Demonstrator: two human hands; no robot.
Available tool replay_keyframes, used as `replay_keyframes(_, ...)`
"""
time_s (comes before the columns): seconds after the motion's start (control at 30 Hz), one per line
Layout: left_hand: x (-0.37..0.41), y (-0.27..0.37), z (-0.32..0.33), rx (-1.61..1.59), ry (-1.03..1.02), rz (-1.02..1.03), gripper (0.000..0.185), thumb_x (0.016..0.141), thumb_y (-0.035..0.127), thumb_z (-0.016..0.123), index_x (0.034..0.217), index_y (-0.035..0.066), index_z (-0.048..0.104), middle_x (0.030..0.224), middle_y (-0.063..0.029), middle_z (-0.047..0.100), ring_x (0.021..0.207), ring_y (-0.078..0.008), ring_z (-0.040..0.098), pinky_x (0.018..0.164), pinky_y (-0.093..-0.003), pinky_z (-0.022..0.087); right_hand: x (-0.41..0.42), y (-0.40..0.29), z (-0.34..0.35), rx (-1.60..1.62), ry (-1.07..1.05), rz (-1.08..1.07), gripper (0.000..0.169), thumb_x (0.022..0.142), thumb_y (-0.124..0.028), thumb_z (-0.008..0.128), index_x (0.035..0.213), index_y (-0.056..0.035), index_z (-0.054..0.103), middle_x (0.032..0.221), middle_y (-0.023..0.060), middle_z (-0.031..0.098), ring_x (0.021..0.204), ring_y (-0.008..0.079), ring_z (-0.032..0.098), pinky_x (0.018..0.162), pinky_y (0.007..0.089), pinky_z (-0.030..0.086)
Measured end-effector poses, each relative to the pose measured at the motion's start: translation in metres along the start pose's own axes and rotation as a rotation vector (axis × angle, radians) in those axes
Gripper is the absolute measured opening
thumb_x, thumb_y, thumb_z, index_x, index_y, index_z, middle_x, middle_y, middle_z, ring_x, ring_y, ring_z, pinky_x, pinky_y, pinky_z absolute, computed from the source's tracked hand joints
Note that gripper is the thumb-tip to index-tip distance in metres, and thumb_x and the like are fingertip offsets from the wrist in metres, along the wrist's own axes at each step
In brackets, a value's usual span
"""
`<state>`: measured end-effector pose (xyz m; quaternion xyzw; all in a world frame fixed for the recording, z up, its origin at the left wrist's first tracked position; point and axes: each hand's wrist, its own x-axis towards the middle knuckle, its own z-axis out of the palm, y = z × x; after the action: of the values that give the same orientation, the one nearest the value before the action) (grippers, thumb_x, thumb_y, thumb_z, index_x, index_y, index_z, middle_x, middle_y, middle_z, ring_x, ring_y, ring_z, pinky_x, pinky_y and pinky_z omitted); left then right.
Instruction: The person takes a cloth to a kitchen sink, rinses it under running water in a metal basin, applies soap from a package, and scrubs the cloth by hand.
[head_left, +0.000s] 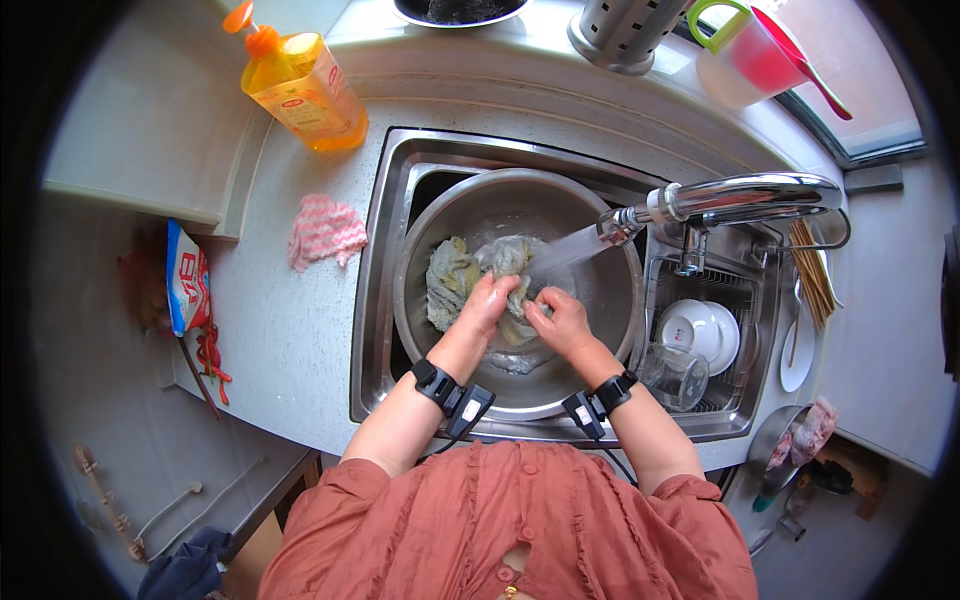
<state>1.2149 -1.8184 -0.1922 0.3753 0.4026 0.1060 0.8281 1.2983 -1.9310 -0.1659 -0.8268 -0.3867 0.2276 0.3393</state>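
A wide stainless steel basin (517, 391) sits in the left bowl of the sink. In it lies a wet, nubbly grey-yellow piece (452, 283); whether it is cloth or tripe I cannot tell. My left hand (487, 302) grips a bunched part of it near the basin's middle. Just to the right, my right hand (561, 321) pinches another fold, its fingertips partly hidden. Water sprays from the chrome faucet (619, 225) onto the piece and past my fingers. Some water shows at the basin's bottom.
Right of the basin, a wire rack holds white bowls (686, 330) and a glass container (675, 377). Chopsticks (811, 274) lie by the sink's right edge. On the left counter are a pink striped cloth (326, 231), a dish soap bottle (307, 94) and red chillies (213, 358).
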Motion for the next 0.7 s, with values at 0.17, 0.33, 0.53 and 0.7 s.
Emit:
replay_keyframes(0.17, 0.009, 0.002, -0.012, -0.364, 0.112, -0.166, 0.028, 0.076, 0.006, 0.045, 0.104, 0.003, 0.041, 0.094, -0.0124, 0.05, 0.087, -0.0281, 0.054, 0.077, -0.0429, 0.046, -0.029, -0.026, -0.011, -0.278, -0.182, -0.178, 0.02, 0.068, -0.029, 0.062, 0.071, -0.0093, 0.058, 0.078, 0.0069, 0.055, 0.07, 0.0274, 0.056, 0.06, 0.037, 0.046)
replay_keyframes(0.33, 0.001, -0.032, -0.03, -0.35, 0.141, -0.168, 0.034, 0.077, 0.004, 0.043, 0.11, 0.003, 0.038, 0.104, -0.0144, 0.048, 0.094, -0.0301, 0.051, 0.08, -0.0453, 0.045, -0.026, 0.003, 0.007, -0.045, -0.5, 0.17, 0.022, 0.071, -0.028, 0.056, 0.083, -0.0105, 0.063, 0.081, 0.0102, 0.062, 0.077, 0.0284, 0.059, 0.069, 0.0349, 0.047)
replay_keyframes(0.53, -0.006, -0.044, -0.045, -0.067, 0.146, -0.093, 0.043, 0.079, 0.015, 0.05, 0.117, -0.001, 0.038, 0.111, -0.0125, 0.049, 0.098, -0.023, 0.049, 0.082, -0.0339, 0.04, 0.008, 0.071, 0.042, -0.199, 0.073, 0.258, 0.027, 0.072, -0.023, 0.057, 0.091, -0.0039, 0.059, 0.083, 0.0137, 0.062, 0.079, 0.0276, 0.059, 0.07, 0.0354, 0.046)
replay_keyframes(0.7, 0.003, -0.063, -0.049, -0.179, 0.183, -0.142, 0.043, 0.083, 0.028, 0.052, 0.115, 0.001, 0.041, 0.108, -0.0101, 0.051, 0.098, -0.0216, 0.05, 0.083, -0.0347, 0.042, 0.011, 0.044, 0.082, 0.367, -0.375, 0.541, 0.033, 0.074, -0.019, 0.059, 0.101, -0.0023, 0.053, 0.08, 0.0062, 0.061, 0.071, 0.0154, 0.057, 0.064, 0.0272, 0.044)
